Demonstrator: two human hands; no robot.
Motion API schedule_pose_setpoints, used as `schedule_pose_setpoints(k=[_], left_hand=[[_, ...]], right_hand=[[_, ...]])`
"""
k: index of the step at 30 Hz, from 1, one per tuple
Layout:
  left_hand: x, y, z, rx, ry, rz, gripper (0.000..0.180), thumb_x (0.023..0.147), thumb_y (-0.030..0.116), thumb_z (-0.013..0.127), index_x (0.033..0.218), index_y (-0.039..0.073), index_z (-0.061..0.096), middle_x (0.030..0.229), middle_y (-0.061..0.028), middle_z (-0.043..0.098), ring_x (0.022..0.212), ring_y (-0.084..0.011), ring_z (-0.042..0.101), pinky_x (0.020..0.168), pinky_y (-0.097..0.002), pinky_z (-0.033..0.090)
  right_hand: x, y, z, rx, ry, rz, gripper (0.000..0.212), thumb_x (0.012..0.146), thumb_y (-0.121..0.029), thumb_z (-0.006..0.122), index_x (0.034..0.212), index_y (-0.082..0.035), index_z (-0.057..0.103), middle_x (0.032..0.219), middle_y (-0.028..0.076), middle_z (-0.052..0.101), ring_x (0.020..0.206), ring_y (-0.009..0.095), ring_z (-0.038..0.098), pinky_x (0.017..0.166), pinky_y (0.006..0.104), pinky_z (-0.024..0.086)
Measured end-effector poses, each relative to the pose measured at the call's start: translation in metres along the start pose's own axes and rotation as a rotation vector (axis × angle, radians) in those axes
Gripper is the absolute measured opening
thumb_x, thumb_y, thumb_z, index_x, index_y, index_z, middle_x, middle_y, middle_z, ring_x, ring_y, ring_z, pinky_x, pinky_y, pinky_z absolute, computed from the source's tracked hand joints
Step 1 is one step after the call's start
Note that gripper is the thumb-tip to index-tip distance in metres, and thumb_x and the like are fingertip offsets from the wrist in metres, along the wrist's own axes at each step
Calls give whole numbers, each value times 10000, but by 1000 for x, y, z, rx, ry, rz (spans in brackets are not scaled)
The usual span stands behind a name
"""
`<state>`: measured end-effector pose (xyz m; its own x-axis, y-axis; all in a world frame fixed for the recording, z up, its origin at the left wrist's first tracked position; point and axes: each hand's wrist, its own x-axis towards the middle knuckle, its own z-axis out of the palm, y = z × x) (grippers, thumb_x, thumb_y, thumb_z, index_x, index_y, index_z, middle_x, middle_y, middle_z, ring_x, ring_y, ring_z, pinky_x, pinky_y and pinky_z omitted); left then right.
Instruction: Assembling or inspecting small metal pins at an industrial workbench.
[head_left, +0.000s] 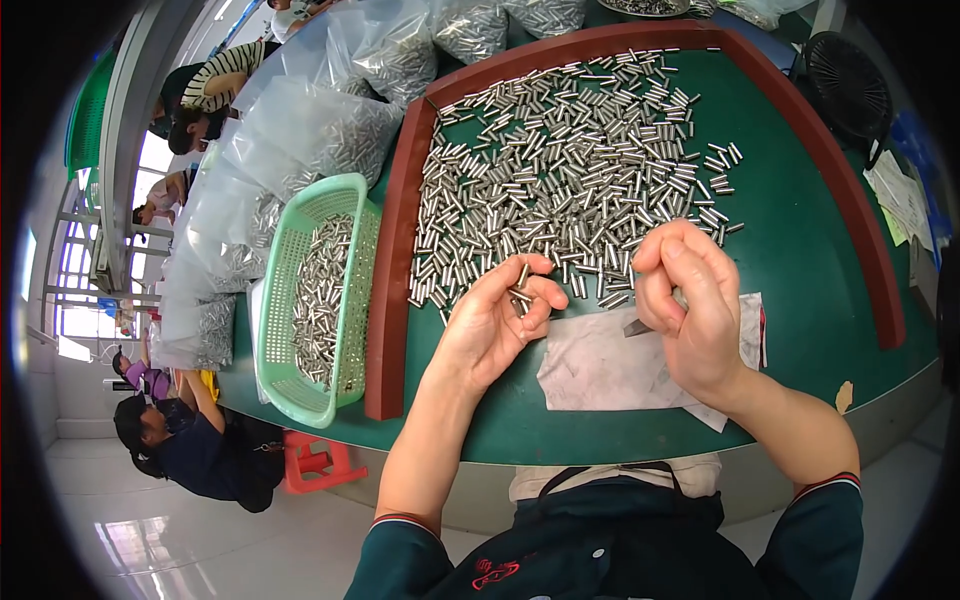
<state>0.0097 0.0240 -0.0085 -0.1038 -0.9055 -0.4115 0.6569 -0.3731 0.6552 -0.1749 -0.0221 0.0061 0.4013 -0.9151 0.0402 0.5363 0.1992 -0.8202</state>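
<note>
Palm up, my left hand (500,320) curls its fingers around a few short metal pins (523,276), just above the near edge of a wide spread of loose pins (560,160). My right hand (695,305) is closed to its right, over a stained white cloth (590,365). A dark, flat tip (636,328) pokes out beside the right fingers; the rest of that object is hidden in the hand, so its kind cannot be made out. The two hands are apart.
A red-brown raised border (398,250) frames the pins on the green tabletop (810,260). Left of it stands a green basket (340,395) of pins, with several clear bags (350,135) of pins beyond. A black fan (848,85) stands far right. Other people (205,440) sit at left.
</note>
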Motion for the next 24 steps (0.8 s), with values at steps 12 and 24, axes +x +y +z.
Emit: schedule_pose_setpoints(k=[12, 24], left_hand=[[0, -11, 13, 1330, 276, 502, 111, 748, 36, 572, 855, 14, 591, 538, 10, 462, 473, -51, 402, 435, -208, 335], [2, -11, 16, 1637, 117, 653, 93, 702, 63, 617, 736, 13, 547, 574, -61, 527, 521, -173, 511, 480, -278, 398]], right_hand=[[0, -1, 0, 3, 5, 14, 199, 849, -118, 370, 746, -12, 503, 468, -56, 324, 412, 4, 253, 383, 179, 197], [1, 0, -1, -4, 1, 11, 202, 847, -129, 377, 739, -16, 505, 460, -55, 325, 408, 6, 248, 384, 180, 198]])
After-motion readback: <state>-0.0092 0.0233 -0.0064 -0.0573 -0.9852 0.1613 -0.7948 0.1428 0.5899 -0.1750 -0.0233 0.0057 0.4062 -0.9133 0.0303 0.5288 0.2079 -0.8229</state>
